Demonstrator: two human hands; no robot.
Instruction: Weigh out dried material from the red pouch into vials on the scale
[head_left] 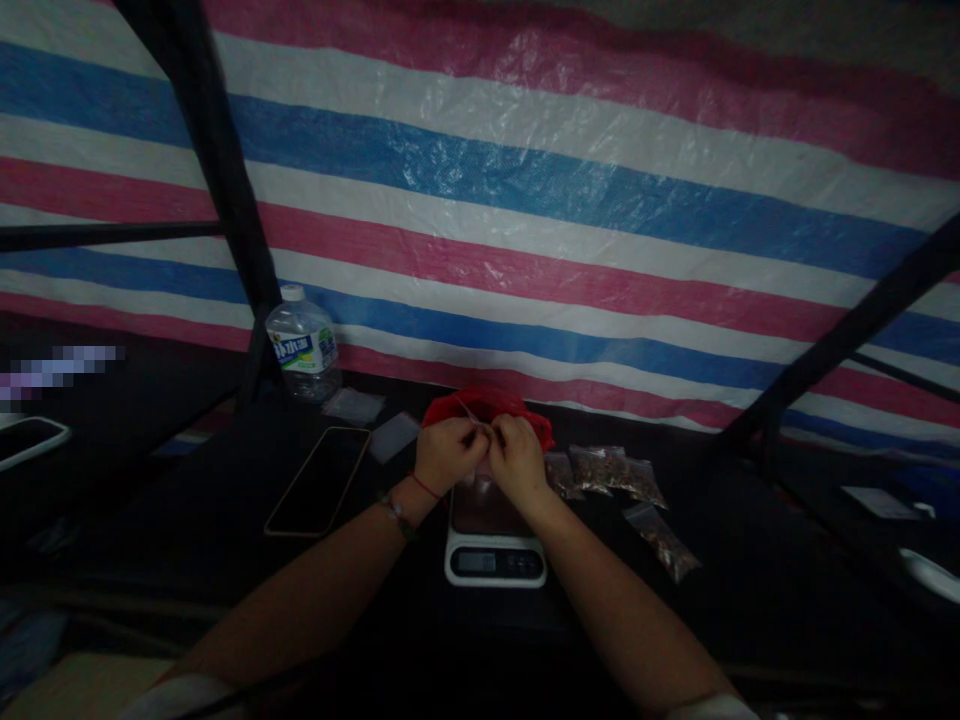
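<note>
My left hand (448, 452) and my right hand (520, 455) meet above a digital kitchen scale (496, 565), their fingertips pinched on a small clear plastic bag (483, 466). Little of this bag shows between the fingers, and I cannot tell what is inside it. Just behind my hands lies an open red plastic bag (442, 408). To the right of my right hand are several filled zip bags (596, 466) with brownish bits in them, and another filled zip bag (664, 542) lies closer to me. Flat empty zip bags (394, 437) rest left of my left hand.
A phone (319, 482) lies on the dark table left of the scale. Behind it stands a large clear plastic bottle (304, 345). Dark metal posts (225, 170) flank the table, and a striped plastic sheet (562, 220) hangs at the back. Side tables hold other items.
</note>
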